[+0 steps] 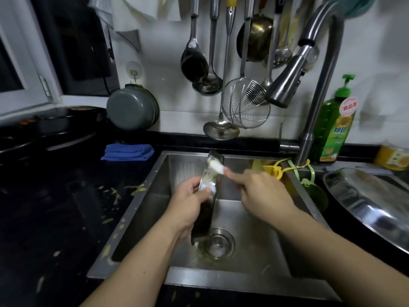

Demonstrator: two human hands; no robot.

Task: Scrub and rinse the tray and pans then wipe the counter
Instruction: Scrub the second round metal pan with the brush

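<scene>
Left hand (188, 202): forearm extends over the sink (254, 269); fingers curled around the near edge of the dark pan (208, 209), held on edge, nearly vertical, above the drain. Right hand (261, 191): fingers pinch a white soapy scrubber (216, 166), pressed against the pan's upper inner face.

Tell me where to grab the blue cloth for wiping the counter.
Pinch the blue cloth from above along its near folded edge. It lies folded flat on the counter left of the sink, its top clear; both hands are busy with the pan, so free one first.
</scene>
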